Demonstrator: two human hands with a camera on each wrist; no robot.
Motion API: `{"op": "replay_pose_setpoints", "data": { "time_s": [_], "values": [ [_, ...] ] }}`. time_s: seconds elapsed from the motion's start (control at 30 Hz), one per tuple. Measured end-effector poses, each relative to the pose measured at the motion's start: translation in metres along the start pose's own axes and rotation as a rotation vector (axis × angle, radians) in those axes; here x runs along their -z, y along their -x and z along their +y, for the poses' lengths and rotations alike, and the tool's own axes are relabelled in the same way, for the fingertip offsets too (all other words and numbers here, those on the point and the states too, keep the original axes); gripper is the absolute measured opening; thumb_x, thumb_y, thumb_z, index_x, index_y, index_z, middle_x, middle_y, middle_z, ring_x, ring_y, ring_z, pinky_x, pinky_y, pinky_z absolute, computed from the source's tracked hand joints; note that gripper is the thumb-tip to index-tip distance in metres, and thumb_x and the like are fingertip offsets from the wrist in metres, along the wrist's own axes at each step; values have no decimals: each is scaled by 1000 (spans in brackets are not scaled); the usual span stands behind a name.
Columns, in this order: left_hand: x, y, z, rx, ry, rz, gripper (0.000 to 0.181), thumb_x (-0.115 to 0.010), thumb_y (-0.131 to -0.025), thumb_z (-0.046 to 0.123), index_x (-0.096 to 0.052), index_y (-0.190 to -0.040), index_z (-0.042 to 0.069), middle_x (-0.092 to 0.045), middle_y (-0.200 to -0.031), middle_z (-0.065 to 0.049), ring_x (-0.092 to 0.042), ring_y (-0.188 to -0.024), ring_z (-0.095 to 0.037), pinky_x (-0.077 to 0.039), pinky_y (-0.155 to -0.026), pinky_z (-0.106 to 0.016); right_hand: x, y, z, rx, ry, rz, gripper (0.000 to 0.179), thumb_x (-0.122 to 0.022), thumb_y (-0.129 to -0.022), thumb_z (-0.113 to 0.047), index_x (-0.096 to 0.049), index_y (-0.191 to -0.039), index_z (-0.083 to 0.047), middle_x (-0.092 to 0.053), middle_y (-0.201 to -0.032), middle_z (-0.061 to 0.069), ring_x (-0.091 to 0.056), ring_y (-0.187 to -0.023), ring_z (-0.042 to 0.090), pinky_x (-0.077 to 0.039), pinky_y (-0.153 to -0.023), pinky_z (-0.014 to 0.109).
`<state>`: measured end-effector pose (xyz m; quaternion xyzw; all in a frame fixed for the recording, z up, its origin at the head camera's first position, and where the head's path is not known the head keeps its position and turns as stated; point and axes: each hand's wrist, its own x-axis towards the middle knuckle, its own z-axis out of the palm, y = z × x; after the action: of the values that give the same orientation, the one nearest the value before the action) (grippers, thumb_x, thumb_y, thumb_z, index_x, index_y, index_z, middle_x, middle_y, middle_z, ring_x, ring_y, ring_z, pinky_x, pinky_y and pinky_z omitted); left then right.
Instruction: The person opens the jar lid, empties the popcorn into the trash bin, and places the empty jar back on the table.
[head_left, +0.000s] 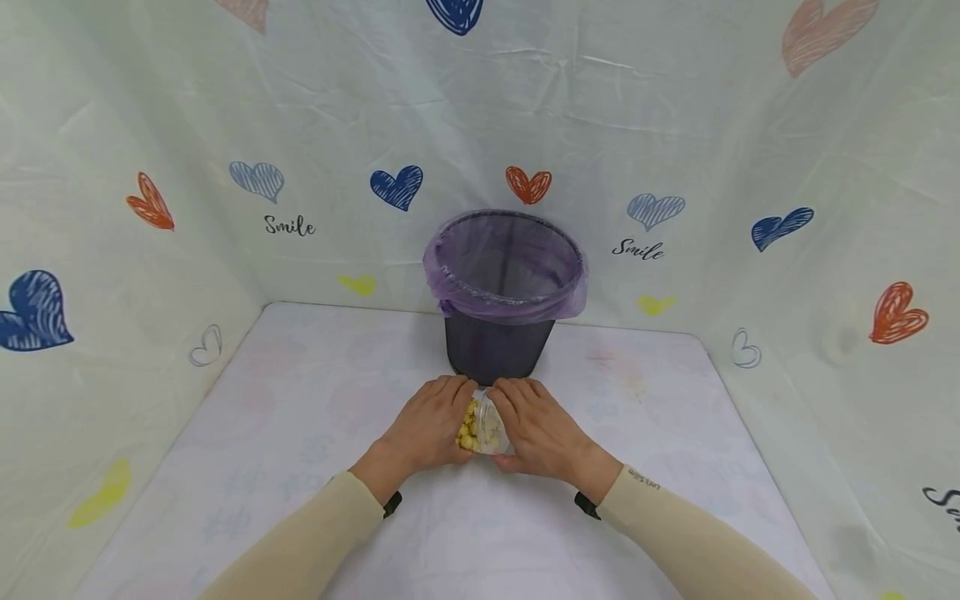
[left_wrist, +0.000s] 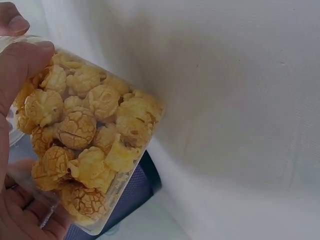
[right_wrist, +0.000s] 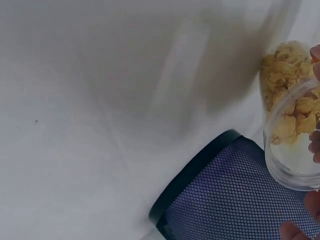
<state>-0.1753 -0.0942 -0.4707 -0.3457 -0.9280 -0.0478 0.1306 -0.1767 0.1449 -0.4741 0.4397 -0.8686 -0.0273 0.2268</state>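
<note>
A clear plastic jar of yellow popcorn (head_left: 467, 431) lies sideways between my hands, in front of a dark bin. My left hand (head_left: 429, 427) grips its body, with thumb and fingers on opposite sides in the left wrist view, where round popcorn pieces (left_wrist: 77, 127) show through the wall. My right hand (head_left: 542, 435) holds the jar's clear lid end (head_left: 492, 427), fingers over the top and thumb below. In the right wrist view the round lid rim (right_wrist: 280, 172) shows at the right edge; most of the right hand is cut off there.
The dark mesh bin (head_left: 491, 346), lined with a purple bag (head_left: 570, 296), stands just beyond my hands against the back curtain. A white cloth (head_left: 300, 433) covers the table. Curtains printed with hearts (head_left: 397, 187) enclose the back and both sides.
</note>
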Motion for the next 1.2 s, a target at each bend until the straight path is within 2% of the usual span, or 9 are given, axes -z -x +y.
{"op": "replay_pose_setpoints", "data": {
  "time_s": [0.23,0.33,0.43,0.63,0.73,0.8,1.03,1.13,1.2],
  "values": [
    [-1,1,0,-1,7,7,104,-95,-67,55,-52,-145,1,-60,-139,-15,-57,-130,-31,-48,-114,-45,0,2,-2,-161,-165,-62,102,-80,-79,-65,-46,-147,4,-56,-140,19,-57,-130,33,-57,-97,48],
    [-1,1,0,-3,11,7,104,-95,-67,55,-52,-145,1,-60,-139,-15,-57,-130,-31,-48,-114,-45,1,1,-2,-190,-189,-92,100,-78,-81,-65,-47,-147,3,-58,-139,19,-58,-131,33,-58,-96,49],
    [-1,1,0,-6,10,5,104,-95,-68,55,-52,-145,1,-60,-140,-15,-57,-131,-31,-47,-114,-45,1,1,-1,-165,-160,-77,97,-77,-81,-65,-48,-145,3,-60,-137,18,-59,-128,32,-57,-96,48],
    [-1,-1,-1,-7,6,-1,104,-94,-69,55,-51,-147,0,-59,-142,-15,-56,-132,-31,-47,-115,-45,1,-1,1,-6,3,3,94,-78,-77,-62,-49,-141,0,-58,-133,15,-59,-120,32,-53,-101,48],
    [0,-1,-1,-5,11,1,104,-95,-69,54,-51,-146,0,-59,-142,-16,-56,-132,-31,-47,-115,-45,1,0,1,30,49,10,96,-80,-75,-63,-46,-142,-2,-55,-135,15,-57,-121,32,-52,-103,48],
    [0,0,-1,-3,17,7,104,-95,-68,53,-52,-146,0,-60,-141,-16,-56,-132,-31,-47,-115,-45,1,1,0,10,16,3,99,-81,-75,-62,-45,-143,-1,-55,-138,16,-56,-124,32,-51,-105,48],
    [-1,0,-1,-2,43,18,105,-97,-67,53,-52,-146,-1,-60,-141,-17,-56,-132,-33,-47,-115,-46,3,2,-2,-193,-258,-55,100,-81,-82,-57,-44,-150,5,-56,-141,21,-59,-130,36,-57,-102,49],
    [-3,0,-2,-3,46,18,106,-97,-67,53,-51,-146,-1,-59,-141,-17,-56,-132,-33,-47,-115,-46,3,2,-1,-202,-281,-63,98,-81,-82,-56,-45,-148,6,-57,-140,21,-61,-128,36,-57,-102,48],
    [-3,0,-2,-4,36,18,106,-96,-67,54,-51,-146,-1,-59,-142,-17,-56,-132,-33,-47,-115,-46,3,1,-1,-173,-255,-51,96,-82,-82,-55,-46,-147,5,-58,-138,21,-61,-127,35,-57,-102,47]
  ]
}}
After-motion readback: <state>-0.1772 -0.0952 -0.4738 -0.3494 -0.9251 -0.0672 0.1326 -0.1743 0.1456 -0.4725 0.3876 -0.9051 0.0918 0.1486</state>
